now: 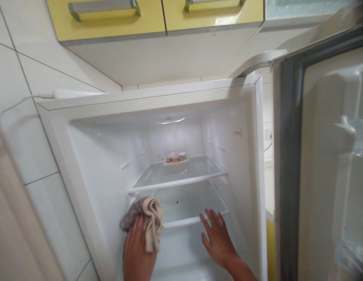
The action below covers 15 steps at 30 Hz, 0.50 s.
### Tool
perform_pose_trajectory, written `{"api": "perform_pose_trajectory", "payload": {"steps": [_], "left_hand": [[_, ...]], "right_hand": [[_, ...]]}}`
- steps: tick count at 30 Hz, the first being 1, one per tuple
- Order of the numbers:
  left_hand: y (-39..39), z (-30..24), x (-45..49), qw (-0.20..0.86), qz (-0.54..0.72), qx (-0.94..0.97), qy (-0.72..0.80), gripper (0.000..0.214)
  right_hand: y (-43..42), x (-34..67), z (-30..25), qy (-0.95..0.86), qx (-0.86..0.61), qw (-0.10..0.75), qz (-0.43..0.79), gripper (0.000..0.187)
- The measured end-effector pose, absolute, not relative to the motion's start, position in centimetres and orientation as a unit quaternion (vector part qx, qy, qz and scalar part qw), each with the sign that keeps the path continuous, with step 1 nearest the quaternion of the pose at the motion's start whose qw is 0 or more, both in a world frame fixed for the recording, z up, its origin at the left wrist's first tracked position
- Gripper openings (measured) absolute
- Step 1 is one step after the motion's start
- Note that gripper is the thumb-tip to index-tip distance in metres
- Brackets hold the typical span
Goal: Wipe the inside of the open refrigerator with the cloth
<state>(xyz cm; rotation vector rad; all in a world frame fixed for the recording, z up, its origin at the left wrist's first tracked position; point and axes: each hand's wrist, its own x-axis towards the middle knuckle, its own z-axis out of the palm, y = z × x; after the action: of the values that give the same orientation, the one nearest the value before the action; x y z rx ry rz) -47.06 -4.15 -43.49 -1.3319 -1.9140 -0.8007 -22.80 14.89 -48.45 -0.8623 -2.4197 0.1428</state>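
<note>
An open white fridge (pixel 90 218) fills the view, its inside almost bare. My left hand (pixel 139 253) is closed round a bunched grey and beige cloth (pixel 148 218), held against the fridge's left inner wall beside the lower glass shelf (pixel 196 221). My right hand (pixel 218 240) is open, fingers spread, touching or just in front of the front edge of that lower shelf. On the upper glass shelf (pixel 175 183) a small tray of food (pixel 176 158) sits at the back.
The fridge door (pixel 324 164) stands open at the right, with shelves holding blurred items. Yellow cupboards with metal handles (pixel 104 6) hang above. White wall tiles (pixel 20 117) run down the left, and a white cable (pixel 14 106) lies on the fridge's top.
</note>
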Motion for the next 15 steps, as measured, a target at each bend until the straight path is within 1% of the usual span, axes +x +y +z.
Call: {"api": "perform_pose_trajectory", "payload": {"steps": [1, 4, 6, 8, 11, 15], "left_hand": [[-3.0, -42.2, -46.8, 0.307, -0.241, -0.522, -0.758, 0.067], [0.0, -39.6, -46.8, 0.157, -0.094, -0.532, -0.827, 0.065], [1.4, -38.5, -47.3, 0.063, -0.061, -0.531, -0.843, 0.064], [2.6, -37.7, -47.9, 0.006, -0.053, -0.537, -0.842, 0.067], [4.2, -36.7, -48.4, -0.022, -0.042, -0.546, -0.836, 0.069], [7.0, -36.6, -46.9, -0.007, -0.048, -0.559, -0.828, 0.069]], "right_hand": [[14.9, -22.8, -48.4, -0.904, -0.322, 0.278, 0.055, 0.061], [14.8, -22.8, -48.1, -0.905, -0.327, 0.265, 0.061, 0.062], [14.6, -22.8, -47.7, -0.904, -0.332, 0.260, 0.066, 0.062], [14.5, -22.7, -47.4, -0.905, -0.334, 0.255, 0.073, 0.061], [14.4, -22.6, -46.9, -0.905, -0.334, 0.246, 0.089, 0.061], [14.4, -23.0, -46.6, -0.898, -0.348, 0.241, 0.115, 0.058]]}}
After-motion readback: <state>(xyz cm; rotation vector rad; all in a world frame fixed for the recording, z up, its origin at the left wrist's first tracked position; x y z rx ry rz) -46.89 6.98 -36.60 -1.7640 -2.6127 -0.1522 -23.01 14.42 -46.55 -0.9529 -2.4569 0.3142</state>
